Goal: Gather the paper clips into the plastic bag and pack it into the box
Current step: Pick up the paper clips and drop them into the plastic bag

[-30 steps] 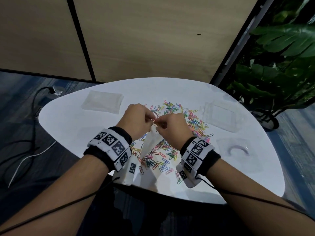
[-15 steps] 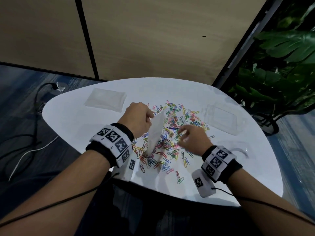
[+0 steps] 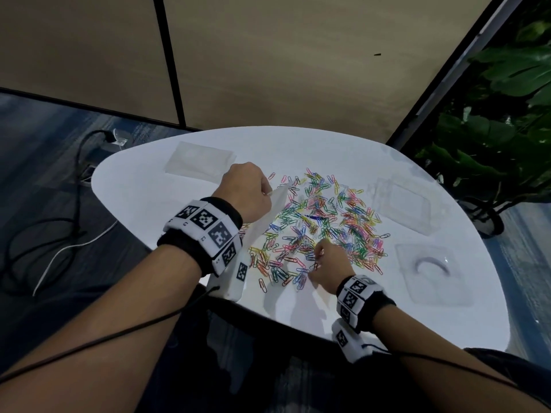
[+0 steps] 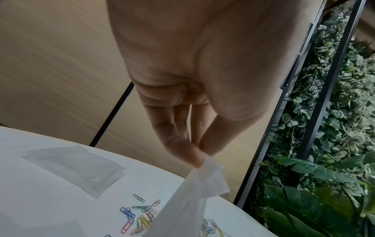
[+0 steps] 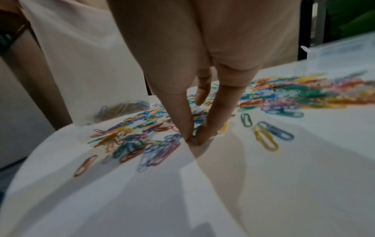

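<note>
White table fills mid-frame, strewn at centre with coloured clips. At centre left, the left hand pinches the top edge of a clear bag, which hangs to the tabletop. Lower centre, the right hand pinches clips on the table; how many is blurred. A clear box at right is hard to make out.

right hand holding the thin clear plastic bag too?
No, only the left hand pinches the thin clear plastic bag; the right hand reaches into the coloured paper clips.
</note>
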Demonstrator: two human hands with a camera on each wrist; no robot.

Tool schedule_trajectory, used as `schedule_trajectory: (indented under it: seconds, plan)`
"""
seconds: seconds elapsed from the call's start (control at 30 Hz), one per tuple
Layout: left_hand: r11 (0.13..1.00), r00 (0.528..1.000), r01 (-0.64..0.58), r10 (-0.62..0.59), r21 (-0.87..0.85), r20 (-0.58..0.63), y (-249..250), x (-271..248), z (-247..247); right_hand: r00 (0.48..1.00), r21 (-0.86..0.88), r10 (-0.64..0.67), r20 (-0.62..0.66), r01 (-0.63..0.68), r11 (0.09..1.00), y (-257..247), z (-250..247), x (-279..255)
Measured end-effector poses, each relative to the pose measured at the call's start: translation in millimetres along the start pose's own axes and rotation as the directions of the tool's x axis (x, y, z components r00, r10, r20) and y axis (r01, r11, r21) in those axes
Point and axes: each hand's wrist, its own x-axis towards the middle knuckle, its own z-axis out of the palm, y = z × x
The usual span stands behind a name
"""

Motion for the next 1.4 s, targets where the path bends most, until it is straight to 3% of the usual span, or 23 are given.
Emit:
schedule_trajectory:
  seconds: [0.1, 0.23, 0.37, 0.53, 0.6, 0.7, 0.8, 0.87, 0.97, 1.03, 1.13, 1.23, 1.33, 1.4]
  plan:
    - [1.0, 1.0, -0.019, 0.019, 0.01, -0.016, -3, -1, -2, 0.997, -0.132, -0.069, -0.041, 0.063, 0.989, -2, -4, 11]
    - [0.998, 0.998, -0.053, 0.053, 0.015, -0.024, -1, 0, -1, 0.977, -0.384, -0.207, 0.053, 0.212, 0.899, 0, -2, 16]
    - [0.997, 0.998, -0.063, 0.064, 0.032, -0.007, 2, 0, 3, 0.944, -0.41, -0.329, 0.019, 0.307, 0.859, 5, 3, 20]
    - [0.998, 0.999, -0.053, 0.053, 0.038, -0.003, 2, 0, 5, 0.955, -0.443, -0.297, -0.017, 0.259, 0.858, 14, -11, 27]
    - [0.998, 0.998, -0.06, 0.06, 0.036, -0.005, 3, 0, 6, 0.972, -0.374, -0.23, -0.052, 0.194, 0.907, 18, -25, 29]
    - [0.998, 0.998, -0.064, 0.064, 0.007, 0.003, 6, 2, 10, 0.976, -0.128, -0.118, -0.184, 0.095, 0.987, 23, -55, 30]
    - [0.998, 0.998, -0.068, 0.068, -0.003, 0.006, 11, 2, 14, 0.965, 0.213, 0.013, -0.262, 0.045, 0.976, 21, -87, 27]
    - [0.997, 0.997, -0.077, 0.077, -0.004, 0.006, 13, 3, 19, 0.971, 0.496, 0.056, -0.232, 0.068, 0.866, 12, -106, 22]
    - [0.996, 0.996, -0.091, 0.091, -0.003, 0.012, 16, 3, 24, 0.985, 0.839, 0.006, -0.171, 0.142, 0.525, -14, -131, 6]
    - [0.994, 0.994, -0.105, 0.105, -0.004, 0.013, 18, 3, 28, 0.991, 0.937, -0.063, -0.121, 0.135, 0.323, -32, -142, -6]
    - [0.991, 0.991, -0.131, 0.131, -0.025, 0.0, 25, 1, 33, 0.989, 0.97, -0.13, -0.068, 0.096, 0.224, -55, -144, -16]
    - [0.988, 0.99, -0.139, 0.137, -0.075, -0.032, 31, -2, 36, 0.987, 0.945, -0.16, -0.017, 0.068, 0.321, -69, -133, -17]
    - [0.984, 0.992, -0.127, 0.124, -0.123, -0.037, 34, -2, 38, 0.984, 0.837, -0.179, 0.008, 0.091, 0.539, -74, -117, -11]
    - [0.977, 0.992, -0.123, 0.123, -0.172, -0.012, 34, -2, 38, 0.984, 0.676, -0.158, -0.088, 0.175, 0.716, -74, -108, -6]
